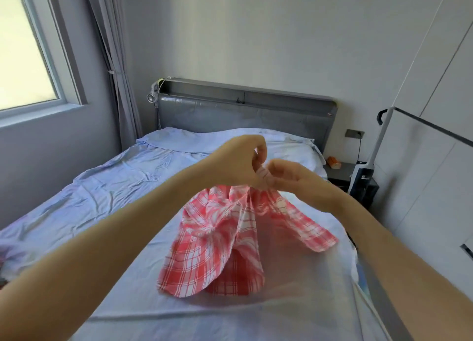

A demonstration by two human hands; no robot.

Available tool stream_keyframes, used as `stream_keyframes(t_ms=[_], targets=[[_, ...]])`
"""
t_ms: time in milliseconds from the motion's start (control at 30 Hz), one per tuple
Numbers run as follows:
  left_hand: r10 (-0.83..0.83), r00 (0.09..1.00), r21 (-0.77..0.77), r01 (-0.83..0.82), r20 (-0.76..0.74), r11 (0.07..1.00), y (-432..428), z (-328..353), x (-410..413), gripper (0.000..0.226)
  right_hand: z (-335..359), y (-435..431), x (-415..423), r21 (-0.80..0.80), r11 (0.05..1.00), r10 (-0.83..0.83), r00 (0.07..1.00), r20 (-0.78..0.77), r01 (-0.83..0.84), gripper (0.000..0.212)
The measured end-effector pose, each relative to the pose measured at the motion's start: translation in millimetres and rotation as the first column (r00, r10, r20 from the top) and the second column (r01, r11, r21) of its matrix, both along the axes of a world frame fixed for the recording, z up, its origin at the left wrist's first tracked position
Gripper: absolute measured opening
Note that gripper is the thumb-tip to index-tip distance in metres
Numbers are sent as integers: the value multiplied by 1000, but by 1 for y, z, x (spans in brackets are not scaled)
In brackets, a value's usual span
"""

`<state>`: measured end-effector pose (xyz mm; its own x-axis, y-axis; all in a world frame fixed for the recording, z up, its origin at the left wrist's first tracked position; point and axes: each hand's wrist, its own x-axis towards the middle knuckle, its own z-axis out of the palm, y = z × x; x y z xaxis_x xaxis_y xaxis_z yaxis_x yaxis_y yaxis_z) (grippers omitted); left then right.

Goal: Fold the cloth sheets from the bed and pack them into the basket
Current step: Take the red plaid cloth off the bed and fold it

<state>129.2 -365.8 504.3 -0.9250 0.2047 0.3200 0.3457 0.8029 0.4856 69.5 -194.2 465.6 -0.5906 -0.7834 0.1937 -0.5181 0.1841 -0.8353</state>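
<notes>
Red-and-white checked cloth (225, 238) hangs bunched from both hands above the middle of the bed (107, 187), its upper edge gathered at the fingers and its lower folds spreading out over the pale blue bedsheet (128, 176). The left hand (238, 161) pinches the gathered top of the cloth with curled fingers, and the right hand (286, 174) grips the same gathered edge just beside it, the two hands touching or nearly so. Both forearms reach forward from the lower corners of the view. The cloth's lowest folds look to rest on the bedsheet, though motion blur makes the contact hard to judge. Behind the bed stands a grey padded headboard (243, 112) with a small clip-on lamp (152, 96) at its left end. A window (25, 54) and grey curtain (115, 59) are at the left, and a dark nightstand (340, 173) with an upright vacuum cleaner (363, 176) beside it is at the right.
</notes>
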Motion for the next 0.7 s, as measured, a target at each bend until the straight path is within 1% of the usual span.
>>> stream_keyframes(t_ms=[67, 100, 167, 200, 267, 333, 433, 467, 500, 567, 600, 633, 700], targets=[[26, 998, 131, -18, -60, 991, -2, 40, 1, 37, 42, -4, -1, -125, 992, 1, 999, -49, -7, 20], [18, 996, 240, 3, -86, 971, -4, 58, 1, 36, 64, -6, -2, -194, 981, -12, 996, -89, -6, 12], [-23, 989, 468, 91, -149, 879, -6, 90, 5, 34, 108, -11, -2, -331, 943, -49, 983, -174, -12, 7], [-33, 980, 537, 134, -194, 833, -6, 102, 7, 33, 129, -12, -2, -396, 918, -67, 975, -212, -23, 7], [-31, 966, 581, 180, -258, 794, -3, 106, 10, 33, 155, -15, -3, -496, 867, -95, 966, -239, -37, 5], [-15, 964, 590, 174, -264, 789, 2, 90, 8, 29, 169, -15, -6, -548, 834, -89, 966, -244, -62, 3], [2, 973, 599, 141, -232, 788, 4, 47, -3, 16, 165, -11, -8, -546, 835, -48, 978, -204, -73, 6], [5, 975, 623, 137, -220, 770, 3, 31, -9, 11, 159, -8, -8, -531, 844, -35, 982, -187, -71, 6], [20, 981, 644, 111, -194, 756, 2, 16, -15, 12, 153, -6, -8, -523, 850, -23, 987, -162, -66, 6], [35, 992, 689, 57, -119, 723, 3, -11, -23, 42, 138, 0, -10, -520, 853, -16, 994, -111, -44, 9], [32, 995, 706, 44, -93, 707, 5, -25, -26, 49, 131, 3, -12, -522, 852, -19, 996, -88, -30, 12], [41, 996, 708, 26, -77, 706, 8, -36, -29, 46, 124, 5, -13, -523, 852, -23, 997, -69, -16, 16], [73, 996, 686, -15, -56, 727, 15, -58, -34, 24, 112, 9, -14, -510, 860, -41, 999, -31, 19, 20]])
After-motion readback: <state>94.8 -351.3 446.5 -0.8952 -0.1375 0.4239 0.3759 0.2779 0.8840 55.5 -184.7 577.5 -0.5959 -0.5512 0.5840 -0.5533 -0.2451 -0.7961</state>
